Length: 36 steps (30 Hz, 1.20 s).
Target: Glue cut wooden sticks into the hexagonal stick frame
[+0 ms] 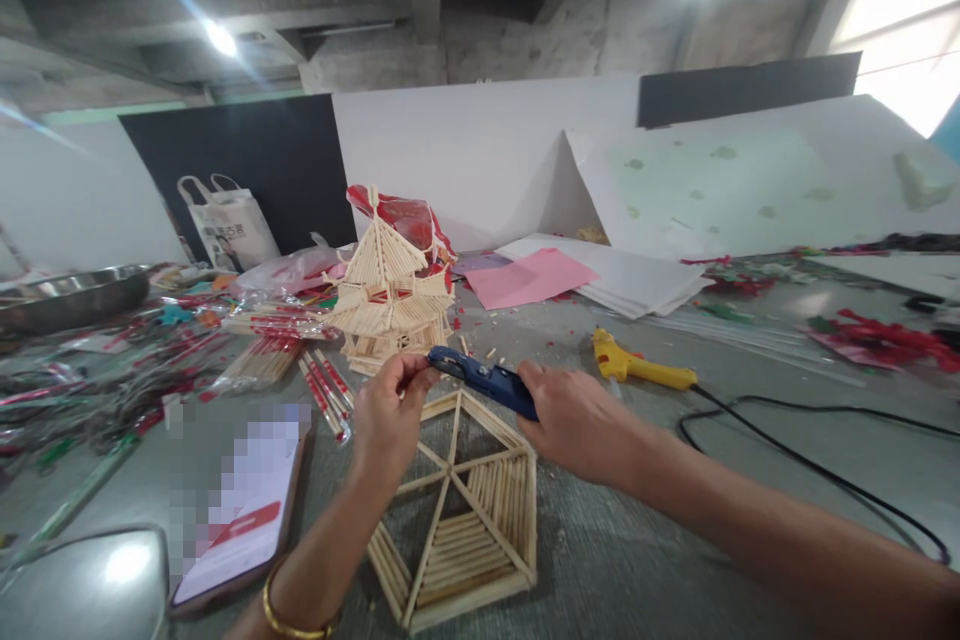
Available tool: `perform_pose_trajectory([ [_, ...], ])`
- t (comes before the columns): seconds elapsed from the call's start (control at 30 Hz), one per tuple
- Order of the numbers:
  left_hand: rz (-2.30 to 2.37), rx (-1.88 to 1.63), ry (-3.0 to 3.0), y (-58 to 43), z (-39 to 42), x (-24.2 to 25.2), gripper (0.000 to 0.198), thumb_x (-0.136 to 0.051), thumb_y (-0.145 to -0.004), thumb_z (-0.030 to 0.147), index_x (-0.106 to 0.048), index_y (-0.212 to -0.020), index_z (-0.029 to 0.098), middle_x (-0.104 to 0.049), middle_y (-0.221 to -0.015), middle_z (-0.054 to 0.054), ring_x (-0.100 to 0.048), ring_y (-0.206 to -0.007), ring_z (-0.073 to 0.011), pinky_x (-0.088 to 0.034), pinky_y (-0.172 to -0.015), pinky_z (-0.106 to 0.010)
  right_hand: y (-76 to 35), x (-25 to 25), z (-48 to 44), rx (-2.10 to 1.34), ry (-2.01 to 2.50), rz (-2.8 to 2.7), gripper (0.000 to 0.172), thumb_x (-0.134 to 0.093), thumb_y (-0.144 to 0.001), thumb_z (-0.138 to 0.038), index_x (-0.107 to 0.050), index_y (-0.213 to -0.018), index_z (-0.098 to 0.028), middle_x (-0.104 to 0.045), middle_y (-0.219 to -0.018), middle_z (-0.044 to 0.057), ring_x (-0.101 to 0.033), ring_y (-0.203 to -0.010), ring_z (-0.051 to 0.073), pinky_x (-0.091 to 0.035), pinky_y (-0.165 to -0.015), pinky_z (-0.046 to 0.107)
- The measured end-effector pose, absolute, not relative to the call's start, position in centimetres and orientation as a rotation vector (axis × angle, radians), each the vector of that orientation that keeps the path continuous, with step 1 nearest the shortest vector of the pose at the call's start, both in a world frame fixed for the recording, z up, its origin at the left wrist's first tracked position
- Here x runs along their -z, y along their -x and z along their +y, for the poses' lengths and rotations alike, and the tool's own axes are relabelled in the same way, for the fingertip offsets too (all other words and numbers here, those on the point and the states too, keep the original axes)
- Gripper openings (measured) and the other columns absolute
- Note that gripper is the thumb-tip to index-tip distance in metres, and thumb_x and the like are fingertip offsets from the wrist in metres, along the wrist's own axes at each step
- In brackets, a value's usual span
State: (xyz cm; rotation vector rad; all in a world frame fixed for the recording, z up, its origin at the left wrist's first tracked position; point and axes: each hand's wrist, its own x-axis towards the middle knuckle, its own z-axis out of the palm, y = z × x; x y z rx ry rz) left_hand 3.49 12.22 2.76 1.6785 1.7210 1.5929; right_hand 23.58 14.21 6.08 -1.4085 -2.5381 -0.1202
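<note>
My right hand (574, 420) is wrapped round a dark blue hand tool (480, 378) with a long body and small metal screws; I cannot make out its exact kind. My left hand (394, 410) pinches at the tool's far left tip, thumb against fingers, and whatever is between them is hidden. Under both hands a hexagonal frame of wooden sticks (448, 472) lies on the table. Spokes meet at its middle. Two wedges at its lower right are filled with rows of sticks, and a few sticks lie along its lower left wedge.
A tiered stick pagoda (386, 290) stands behind the frame. A yellow glue gun (649, 370) with a black cord lies to the right. On the left are a phone (247, 510), packs of sticks (274, 325) and a metal bowl (75, 300). Pink paper (529, 278) lies farther back.
</note>
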Motion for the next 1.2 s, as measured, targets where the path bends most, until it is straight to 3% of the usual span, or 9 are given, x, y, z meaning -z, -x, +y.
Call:
perform_pose_trajectory([
  [0.3,1.792,-1.655,-1.665,-4.1,12.7,-2.3,0.016,-0.052,-0.079,0.034,-0.059,-0.084,0.02,-0.065,-0.075,0.001,-0.057,-0.068,-0.0141,-0.041,-0.066,-0.025,-22.8,-5.4,14.8,0.237,1.505,-2.522,0.035,-0.04,-0.083,-0.044,-0.057,-0.086,-0.014,-0.065,-0.069,0.012,-0.06,-0.057,0.021,-0.026,-0.049,0.028],
  [0.43,1.762,-1.704,-1.599,-4.1,13.0,-2.2,0.019,-0.054,-0.078,0.035,-0.06,-0.085,0.019,-0.066,-0.078,0.0,-0.059,-0.071,-0.0153,-0.043,-0.067,-0.026,-22.8,-5.5,15.0,0.229,1.521,-2.502,0.031,-0.042,-0.082,-0.04,-0.059,-0.088,-0.015,-0.065,-0.069,0.011,-0.061,-0.059,0.02,-0.03,-0.05,0.026],
  [0.6,1.705,-1.736,-1.57,-3.4,13.2,-2.3,0.024,-0.056,-0.077,0.037,-0.063,-0.091,0.019,-0.068,-0.084,-0.002,-0.06,-0.075,-0.0152,-0.045,-0.07,-0.025,-24.3,-6.7,16.8,-0.049,1.594,-2.348,0.027,-0.039,-0.083,-0.033,-0.06,-0.079,-0.016,-0.065,-0.072,0.008,-0.061,-0.065,0.017,-0.034,-0.054,0.024],
  [0.8,1.522,-1.691,-1.607,-3.7,13.2,-2.4,0.024,-0.057,-0.076,0.035,-0.065,-0.09,0.018,-0.068,-0.088,-0.002,-0.06,-0.08,-0.0151,-0.045,-0.074,-0.024,-25.4,-5.1,19.0,0.132,1.768,-2.367,0.043,-0.038,-0.082,-0.049,-0.062,-0.088,-0.014,-0.067,-0.083,0.013,-0.063,-0.075,0.022,-0.04,-0.061,0.027],
  [0.97,1.478,-1.413,-1.608,-3.5,12.8,-2.8,0.026,-0.06,-0.071,0.035,-0.065,-0.085,0.014,-0.066,-0.076,-0.002,-0.057,-0.07,-0.0135,-0.043,-0.068,-0.024,-23.5,-3.1,20.7,0.224,1.679,-2.547,0.052,-0.043,-0.079,-0.057,-0.065,-0.094,-0.012,-0.065,-0.092,0.016,-0.062,-0.084,0.025,-0.043,-0.069,0.03],
  [1.2,1.536,-0.63,-1.895,-3.5,9.6,-4.3,0.02,-0.058,-0.069,0.035,-0.068,-0.075,0.018,-0.063,-0.064,0.001,-0.054,-0.061,-0.0121,-0.038,-0.057,-0.022,-21.4,-3.0,24.1,0.259,1.632,-2.612,0.071,-0.037,-0.074,-0.071,-0.065,-0.099,-0.011,-0.062,-0.101,0.019,-0.056,-0.095,0.031,-0.043,-0.076,0.038],
])
